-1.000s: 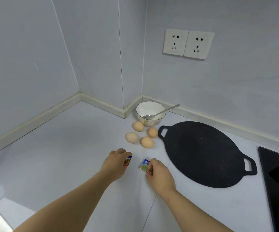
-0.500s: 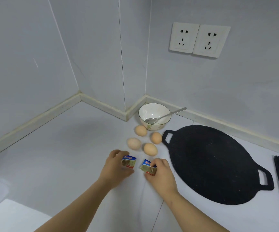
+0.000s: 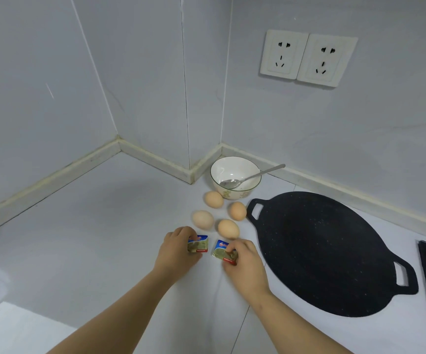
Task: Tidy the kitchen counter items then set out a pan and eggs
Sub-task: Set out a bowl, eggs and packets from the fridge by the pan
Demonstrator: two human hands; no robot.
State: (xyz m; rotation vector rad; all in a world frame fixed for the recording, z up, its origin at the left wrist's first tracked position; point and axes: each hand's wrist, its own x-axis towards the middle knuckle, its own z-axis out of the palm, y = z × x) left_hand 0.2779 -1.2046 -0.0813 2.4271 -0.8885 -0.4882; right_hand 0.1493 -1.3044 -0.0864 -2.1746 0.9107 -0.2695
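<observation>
Two small packets lie on the desk (image 3: 84, 238): left hand (image 3: 174, 251) fingers pinch the left packet (image 3: 198, 244), right hand (image 3: 245, 261) fingers pinch the right packet (image 3: 223, 251).

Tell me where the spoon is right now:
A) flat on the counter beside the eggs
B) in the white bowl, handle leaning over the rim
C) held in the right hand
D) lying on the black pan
B: the spoon has its head down inside the white bowl, and its handle leans out over the rim on the right.
</observation>
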